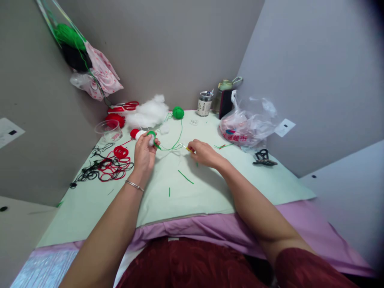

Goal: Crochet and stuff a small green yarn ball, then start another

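My left hand (pixel 145 150) is closed around a small crocheted piece (pixel 151 136) with a green edge and white in its middle. My right hand (pixel 204 152), a short way to the right, grips a crochet hook (pixel 189 149) with a yellow handle. Green yarn (pixel 168 149) stretches from the piece to the hook's metal tip, and another strand leads up to a green yarn ball (pixel 178 113). Just behind my left hand are a white ball-like piece (pixel 140 135) and a red ball of yarn (pixel 134 133).
Tangled red yarn (pixel 112 170) and black yarn (pixel 90 170) lie at the left, near a clear plastic cup (pixel 108 132). White stuffing (pixel 148 112) sits at the back. On the right are a plastic bag (pixel 246 126), a pen holder (pixel 204 105) and a black hair claw (pixel 264 158).
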`<state>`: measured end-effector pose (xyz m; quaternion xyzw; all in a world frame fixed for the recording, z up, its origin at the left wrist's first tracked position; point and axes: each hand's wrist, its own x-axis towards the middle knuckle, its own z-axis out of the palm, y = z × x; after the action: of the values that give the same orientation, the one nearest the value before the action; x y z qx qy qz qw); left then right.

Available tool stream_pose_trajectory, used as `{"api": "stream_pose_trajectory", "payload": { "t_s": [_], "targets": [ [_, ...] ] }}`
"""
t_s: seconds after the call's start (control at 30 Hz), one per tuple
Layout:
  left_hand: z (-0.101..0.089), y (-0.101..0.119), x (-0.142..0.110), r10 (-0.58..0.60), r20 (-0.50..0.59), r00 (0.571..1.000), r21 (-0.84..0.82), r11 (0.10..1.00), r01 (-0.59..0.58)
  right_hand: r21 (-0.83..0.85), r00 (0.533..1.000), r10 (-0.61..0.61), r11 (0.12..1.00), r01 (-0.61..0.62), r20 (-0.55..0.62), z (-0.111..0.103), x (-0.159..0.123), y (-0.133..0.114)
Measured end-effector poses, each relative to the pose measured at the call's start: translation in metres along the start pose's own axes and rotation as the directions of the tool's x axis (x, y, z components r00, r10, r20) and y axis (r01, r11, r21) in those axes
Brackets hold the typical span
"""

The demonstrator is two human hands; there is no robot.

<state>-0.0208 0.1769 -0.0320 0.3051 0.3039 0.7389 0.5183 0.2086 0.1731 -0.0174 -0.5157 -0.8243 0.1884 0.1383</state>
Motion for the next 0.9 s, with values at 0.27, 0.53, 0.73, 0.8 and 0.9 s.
{"api": "stream_pose_trajectory", "payload": {
  "t_s": [0.27,0.53,0.73,0.8,0.9],
  "targets": [
    [0.004,-0.008,-0.010,-0.044,0.071,0.997,0.100,0.994,0.036,0.267,0.991,-0.022,0.964,-0.014,0.130,-0.017,-0.001,-0.008],
    [0.000,-0.010,-0.007,0.013,-0.011,1.000,0.140,0.990,-0.011,0.453,0.878,-0.180,0.890,-0.046,0.443,-0.034,-0.015,-0.006],
    [0.002,-0.011,-0.011,-0.006,0.033,0.999,0.192,0.981,-0.001,0.707,0.846,-0.290,0.694,-0.136,0.447,-0.035,-0.016,-0.002],
    [0.004,-0.011,-0.014,-0.016,0.064,0.998,0.221,0.975,0.001,0.720,0.882,-0.243,0.680,-0.142,0.404,-0.032,-0.013,0.001],
    [0.007,-0.013,-0.019,-0.027,0.110,0.994,0.276,0.961,-0.005,0.769,0.930,-0.209,0.630,-0.108,0.302,-0.026,-0.008,0.001]
  ]
}}
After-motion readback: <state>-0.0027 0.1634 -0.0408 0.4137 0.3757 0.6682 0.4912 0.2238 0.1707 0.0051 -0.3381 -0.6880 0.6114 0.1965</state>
